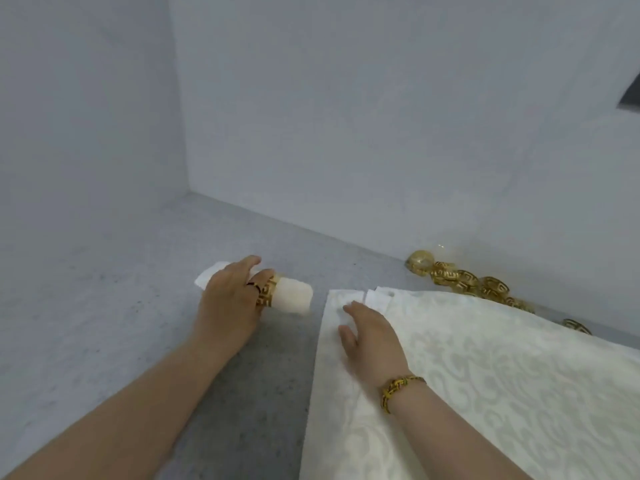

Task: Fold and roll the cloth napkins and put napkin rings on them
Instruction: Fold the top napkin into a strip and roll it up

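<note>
A rolled white napkin (294,296) lies on the grey counter (121,306), with a gold patterned napkin ring (266,294) around its middle. My left hand (230,299) is closed over the roll at the ring. To the right lies a stack of flat white damask napkins (502,375). My right hand (372,336) rests on the stack's near-left corner, fingers apart and flat, holding nothing. Several loose gold napkin rings (464,280) lie in a row along the back wall behind the stack.
White walls (346,116) close the counter at the back and on the left, meeting in a corner at upper left. The grey counter extends left and toward me. A dark object (630,95) shows at the far right edge.
</note>
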`<state>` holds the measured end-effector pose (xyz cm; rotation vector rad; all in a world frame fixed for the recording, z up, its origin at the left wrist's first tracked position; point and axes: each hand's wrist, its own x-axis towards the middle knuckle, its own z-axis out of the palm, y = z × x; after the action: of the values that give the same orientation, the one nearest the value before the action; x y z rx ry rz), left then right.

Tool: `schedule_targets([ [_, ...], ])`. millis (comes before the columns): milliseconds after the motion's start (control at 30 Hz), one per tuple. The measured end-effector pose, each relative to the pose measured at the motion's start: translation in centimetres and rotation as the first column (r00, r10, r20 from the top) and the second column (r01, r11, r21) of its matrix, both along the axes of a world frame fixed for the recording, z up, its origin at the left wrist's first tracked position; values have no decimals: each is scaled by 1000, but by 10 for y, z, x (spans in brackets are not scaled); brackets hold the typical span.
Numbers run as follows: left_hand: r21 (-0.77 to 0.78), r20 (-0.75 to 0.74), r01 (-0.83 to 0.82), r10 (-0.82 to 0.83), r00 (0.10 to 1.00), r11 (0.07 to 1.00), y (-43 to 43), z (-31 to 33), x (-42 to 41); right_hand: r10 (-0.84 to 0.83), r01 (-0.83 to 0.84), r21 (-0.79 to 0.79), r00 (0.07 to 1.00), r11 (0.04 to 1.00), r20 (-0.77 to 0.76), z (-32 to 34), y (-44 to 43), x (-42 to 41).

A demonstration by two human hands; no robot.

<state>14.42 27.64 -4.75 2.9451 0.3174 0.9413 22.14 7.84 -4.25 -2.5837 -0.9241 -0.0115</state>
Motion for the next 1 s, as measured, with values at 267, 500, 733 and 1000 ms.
schedule_targets([
  [267,84,-74,-91,98,992,992,104,1,22,-116,113,-137,993,984,-12,-26,56,23],
  [500,61,-143,-124,132,981,990,164,-4,82,-152,151,-241,988,959,16,-29,70,30],
  [733,-96,-305,-410,365,880,907,203,3,133,-138,162,-93,966,982,220,-48,73,49],
  [1000,-256,-317,-420,334,887,871,236,-4,160,-117,132,-36,952,991,284,-55,75,56],
])
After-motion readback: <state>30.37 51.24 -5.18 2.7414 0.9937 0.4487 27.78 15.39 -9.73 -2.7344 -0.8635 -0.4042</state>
